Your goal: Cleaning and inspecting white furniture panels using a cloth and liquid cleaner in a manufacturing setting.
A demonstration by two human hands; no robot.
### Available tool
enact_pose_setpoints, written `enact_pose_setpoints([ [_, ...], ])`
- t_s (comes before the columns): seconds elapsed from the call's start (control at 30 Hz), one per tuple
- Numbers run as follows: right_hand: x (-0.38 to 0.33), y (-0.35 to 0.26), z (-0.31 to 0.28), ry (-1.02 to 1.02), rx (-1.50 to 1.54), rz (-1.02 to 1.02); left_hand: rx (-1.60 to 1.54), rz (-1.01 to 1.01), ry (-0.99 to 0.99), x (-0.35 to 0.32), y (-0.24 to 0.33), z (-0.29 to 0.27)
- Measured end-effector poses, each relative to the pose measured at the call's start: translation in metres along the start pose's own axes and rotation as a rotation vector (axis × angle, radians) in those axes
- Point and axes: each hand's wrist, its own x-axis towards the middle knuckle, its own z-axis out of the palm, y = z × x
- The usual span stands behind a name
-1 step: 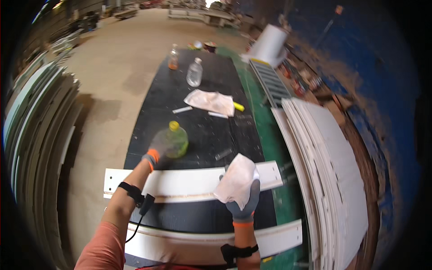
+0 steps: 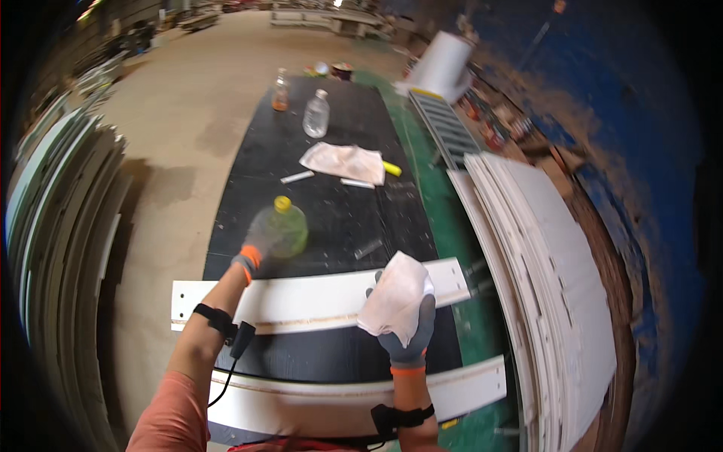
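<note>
My left hand [image 2: 261, 232], in a grey glove with an orange cuff, is closed around the side of a plastic bottle [image 2: 291, 230] with a yellow cap and yellow-green contents. Motion blurs the hand and bottle, which are over the black tabletop [image 2: 324, 215]. In my gloved right hand [image 2: 410, 343] lies a folded pale pink cloth [image 2: 397, 294], gripped from below and the right. That hand is above a white board [image 2: 301, 305] with holes near its ends. Closer to me, another white board [image 2: 316, 403] lies across the table, partly hidden by my right forearm.
Further up the table lie another cloth [image 2: 345, 163], a yellow object [image 2: 392, 169] and small white strips. Beyond them stand a clear bottle [image 2: 316, 117] and a bottle with orange liquid [image 2: 280, 94]. Stacked panels flank the table on the left [image 2: 71, 248] and right [image 2: 538, 301].
The view has shifted slightly, so the table and the things on it appear a little higher and further left. Both hands keep hold of the bottle and the cloth.
</note>
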Motion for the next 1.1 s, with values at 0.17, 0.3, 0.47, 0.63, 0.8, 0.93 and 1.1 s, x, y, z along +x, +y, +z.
enact_pose_setpoints([
  [0.17, -0.084, -0.039, -0.021, 0.108, -0.188, -0.112, 0.59, 0.241, 0.331, -0.079, 0.054, 0.016],
  [0.3, -0.181, -0.072, -0.051, 0.23, -0.279, -0.313, 0.063, 0.058, -0.381, -0.21, 0.133, 0.058],
  [0.47, -0.303, -0.108, -0.116, 0.613, -0.793, -0.769, 0.729, 0.313, -0.833, -0.29, 0.146, 0.135],
  [0.63, -0.337, -0.095, -0.084, 0.994, -0.748, -0.627, 0.778, 0.468, -0.868, -0.312, 0.138, 0.135],
  [0.8, -0.28, 0.0, -0.073, 0.598, -1.872, -0.268, 0.769, 0.429, -0.816, -0.332, 0.136, 0.126],
  [0.93, -0.264, 0.028, -0.093, 0.382, -2.509, -0.057, 0.728, 0.488, -0.803, -0.332, 0.12, 0.127],
  [1.1, -0.247, -0.109, -0.189, 1.09, -2.39, -0.153, 0.76, 0.42, -0.824, -0.329, 0.133, 0.123],
])
